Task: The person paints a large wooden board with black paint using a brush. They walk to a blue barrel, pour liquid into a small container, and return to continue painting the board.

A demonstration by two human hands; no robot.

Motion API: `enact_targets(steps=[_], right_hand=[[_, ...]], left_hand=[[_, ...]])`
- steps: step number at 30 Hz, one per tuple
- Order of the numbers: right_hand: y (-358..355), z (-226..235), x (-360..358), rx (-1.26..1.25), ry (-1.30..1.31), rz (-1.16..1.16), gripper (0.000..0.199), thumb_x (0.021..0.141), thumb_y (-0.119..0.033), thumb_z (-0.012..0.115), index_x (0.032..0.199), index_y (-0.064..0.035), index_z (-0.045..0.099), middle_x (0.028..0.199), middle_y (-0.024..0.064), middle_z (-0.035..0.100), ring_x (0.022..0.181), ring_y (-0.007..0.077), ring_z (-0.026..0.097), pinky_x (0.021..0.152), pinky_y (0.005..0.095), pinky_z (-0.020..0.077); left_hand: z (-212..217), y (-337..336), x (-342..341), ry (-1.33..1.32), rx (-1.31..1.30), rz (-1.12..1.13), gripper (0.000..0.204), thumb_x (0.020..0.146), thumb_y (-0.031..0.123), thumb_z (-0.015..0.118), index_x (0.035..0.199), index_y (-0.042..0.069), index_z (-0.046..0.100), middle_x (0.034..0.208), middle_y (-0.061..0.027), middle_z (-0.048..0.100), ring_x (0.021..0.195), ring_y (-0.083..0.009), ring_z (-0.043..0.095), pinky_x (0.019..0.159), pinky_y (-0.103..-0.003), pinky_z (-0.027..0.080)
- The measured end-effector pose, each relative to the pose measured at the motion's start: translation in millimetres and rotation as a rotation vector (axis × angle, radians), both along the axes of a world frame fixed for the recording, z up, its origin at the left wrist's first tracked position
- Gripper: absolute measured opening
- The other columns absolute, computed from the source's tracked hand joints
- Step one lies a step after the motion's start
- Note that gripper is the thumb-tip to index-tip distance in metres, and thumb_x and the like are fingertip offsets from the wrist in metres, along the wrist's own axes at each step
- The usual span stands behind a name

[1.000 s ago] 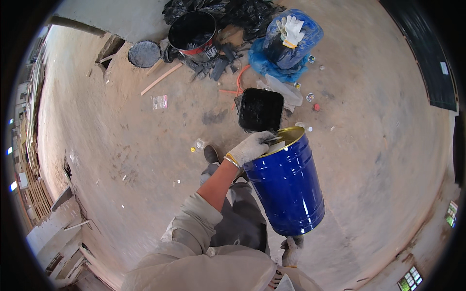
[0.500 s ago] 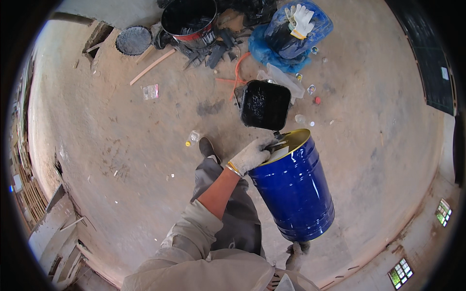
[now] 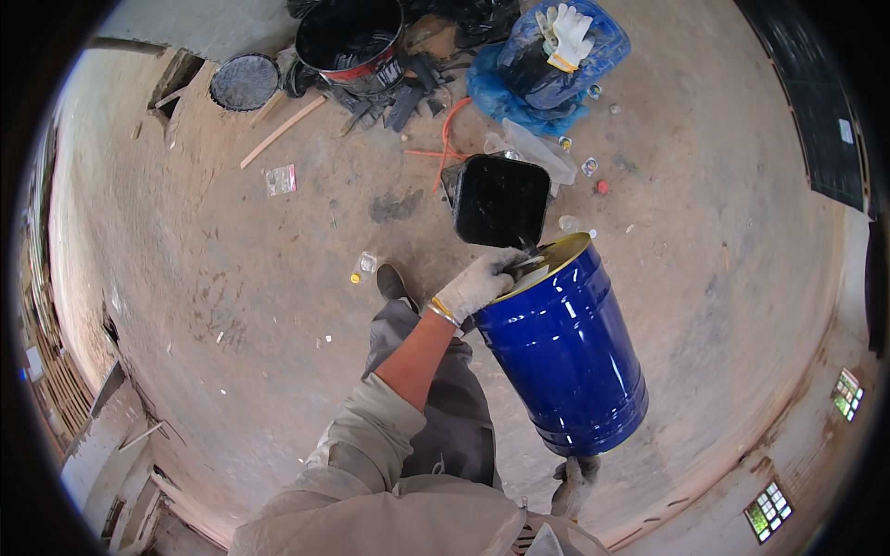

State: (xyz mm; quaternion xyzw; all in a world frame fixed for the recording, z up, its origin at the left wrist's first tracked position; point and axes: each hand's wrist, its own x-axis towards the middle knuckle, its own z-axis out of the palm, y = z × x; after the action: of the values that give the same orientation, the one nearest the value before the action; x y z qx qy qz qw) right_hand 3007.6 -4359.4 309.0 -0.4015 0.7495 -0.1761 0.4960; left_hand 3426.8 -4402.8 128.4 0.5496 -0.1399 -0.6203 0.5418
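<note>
A blue metal drum (image 3: 565,352) with a yellow rim is tilted, its top end pointing away from me. My left hand (image 3: 476,283), in a pale work glove with dark stains, is closed on the handle at the drum's top. Under the bottom end, my right hand (image 3: 577,471), in a stained glove, supports the drum by its lower edge; its fingers are partly hidden. Just beyond the drum's top stands a square open container (image 3: 502,200) with glossy black contents. A dark streak (image 3: 528,245) runs between the drum's top and this container.
A large black bucket (image 3: 349,37) stands among dark scraps at the back, near a round black-filled pan (image 3: 245,82). White gloves (image 3: 564,35) lie on a blue plastic-wrapped container (image 3: 607,42). An orange hose (image 3: 451,130), a wooden strip (image 3: 283,132) and a plastic bottle (image 3: 364,267) lie on the floor.
The drum's top has shifted slightly away from me, and its bottom end slightly to the right. The dark streak at its mouth shows more clearly. Both hands keep their hold.
</note>
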Motion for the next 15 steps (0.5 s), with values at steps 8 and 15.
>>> enact_targets(steps=[8, 15], right_hand=[[-2, -2, 12, 0.034, -0.002, -0.019, 0.026, 0.092, -0.002, 0.066, 0.117, -0.0031, 0.058, 0.089, 0.0063, 0.065, 0.060, 0.0113, 0.057, 0.051, 0.0248, 0.0451], [6, -20, 11, 0.054, -0.067, -0.069, 0.024, 0.090, -0.004, 0.068, 0.113, -0.0046, 0.059, 0.090, 0.0069, 0.066, 0.059, 0.0120, 0.058, 0.050, 0.0254, 0.0470]], left_hand=[[16, -4, 18, -0.051, 0.009, -0.061, 0.057, 0.078, -0.004, 0.050, 0.134, -0.003, 0.062, 0.114, -0.0136, 0.070, 0.109, -0.0199, 0.064, 0.100, -0.031, 0.048], [21, -4, 21, -0.119, -0.005, -0.087, 0.053, 0.081, -0.002, 0.053, 0.134, -0.002, 0.062, 0.110, -0.0126, 0.069, 0.105, -0.0189, 0.064, 0.097, -0.031, 0.049]])
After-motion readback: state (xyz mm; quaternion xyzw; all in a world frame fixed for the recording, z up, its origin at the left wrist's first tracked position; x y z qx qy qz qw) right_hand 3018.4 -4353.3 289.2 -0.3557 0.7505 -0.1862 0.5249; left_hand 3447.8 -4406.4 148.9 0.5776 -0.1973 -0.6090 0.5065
